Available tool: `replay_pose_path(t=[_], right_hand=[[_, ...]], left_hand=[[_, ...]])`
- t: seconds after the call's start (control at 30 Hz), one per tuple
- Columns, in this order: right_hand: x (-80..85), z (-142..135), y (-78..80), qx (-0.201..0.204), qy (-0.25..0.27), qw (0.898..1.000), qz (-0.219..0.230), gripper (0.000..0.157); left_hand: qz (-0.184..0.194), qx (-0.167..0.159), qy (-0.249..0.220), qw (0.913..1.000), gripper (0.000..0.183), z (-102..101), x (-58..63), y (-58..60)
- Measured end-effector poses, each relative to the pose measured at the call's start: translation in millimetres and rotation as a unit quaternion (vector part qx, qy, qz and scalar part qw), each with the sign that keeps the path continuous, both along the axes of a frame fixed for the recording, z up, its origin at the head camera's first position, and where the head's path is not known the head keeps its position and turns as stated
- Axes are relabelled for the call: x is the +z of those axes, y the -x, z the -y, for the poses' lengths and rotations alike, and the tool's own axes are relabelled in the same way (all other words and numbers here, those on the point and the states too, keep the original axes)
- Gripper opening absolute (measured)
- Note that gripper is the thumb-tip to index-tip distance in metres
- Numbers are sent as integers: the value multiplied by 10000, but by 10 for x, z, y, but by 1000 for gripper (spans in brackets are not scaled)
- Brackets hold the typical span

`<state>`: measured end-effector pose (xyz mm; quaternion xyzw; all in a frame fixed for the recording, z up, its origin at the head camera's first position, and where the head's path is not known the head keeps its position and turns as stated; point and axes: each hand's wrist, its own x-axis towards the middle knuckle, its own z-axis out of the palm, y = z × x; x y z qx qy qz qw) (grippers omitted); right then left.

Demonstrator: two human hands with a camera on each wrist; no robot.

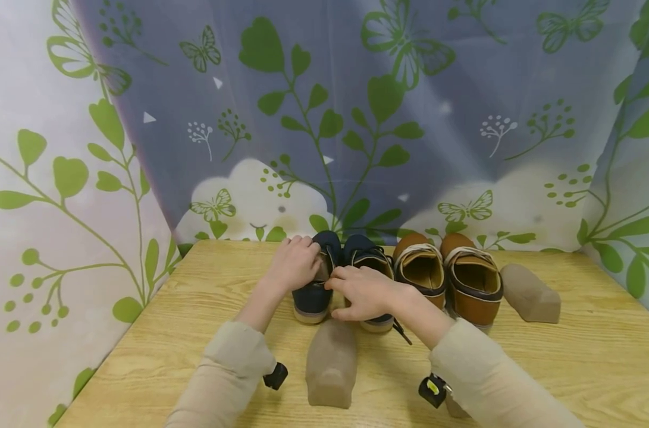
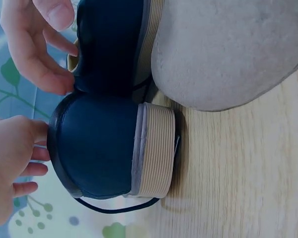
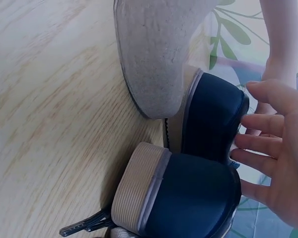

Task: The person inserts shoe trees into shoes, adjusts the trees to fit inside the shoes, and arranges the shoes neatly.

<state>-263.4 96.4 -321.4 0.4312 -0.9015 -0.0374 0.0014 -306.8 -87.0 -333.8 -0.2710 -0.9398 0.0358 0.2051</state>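
Observation:
Two navy shoes stand side by side, heels facing me. My left hand bends over the side of the left navy shoe; in the left wrist view its thumb disappears behind the collar. My right hand hovers over the heel of the right navy shoe, fingers spread, with fingertips at the left shoe's collar. A grey-brown surface shows inside the left shoe, partly hidden by the hands. Just behind the heels lies a grey-brown shoe last.
Two brown shoes with pale laces stand right of the navy pair. Beyond them lies another shoe last. A further grey-brown piece is mostly covered by my right sleeve. A patterned cloth hangs behind the wooden table.

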Motion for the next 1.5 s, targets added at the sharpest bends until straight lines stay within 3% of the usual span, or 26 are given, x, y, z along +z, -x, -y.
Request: replay_pose_path(t=[0.3, 0.47, 0.63, 0.67, 0.87, 1.17, 1.5], right_hand=[[25, -73, -81, 133, -43, 9999, 95, 45], [46, -116, -141, 74, -89, 9998, 136, 42], [82, -154, -231, 290, -35, 9996, 21, 41], [89, -160, -252, 358, -22, 9994, -3, 41], [94, -194, -372, 609, -11, 9980, -176, 39], [69, -219, -565, 598, -136, 9981, 31, 45], [25, -134, -761, 939, -245, 9940, -509, 52]], left_hand=[[-40, -597, 87, 9982, 15, -27, 5, -42], [-114, -1130, -77, 9935, 16, -10, -57, -28], [-152, -1481, -102, 9888, 16, -31, -75, -78], [-65, -1490, -101, 9888, 16, -51, -33, -133], [-310, -1648, 89, 9858, 17, -122, -35, -183], [-263, -1986, 414, 9789, 26, -184, -67, -218], [-153, -2079, 859, 9743, 35, -252, -88, -230]])
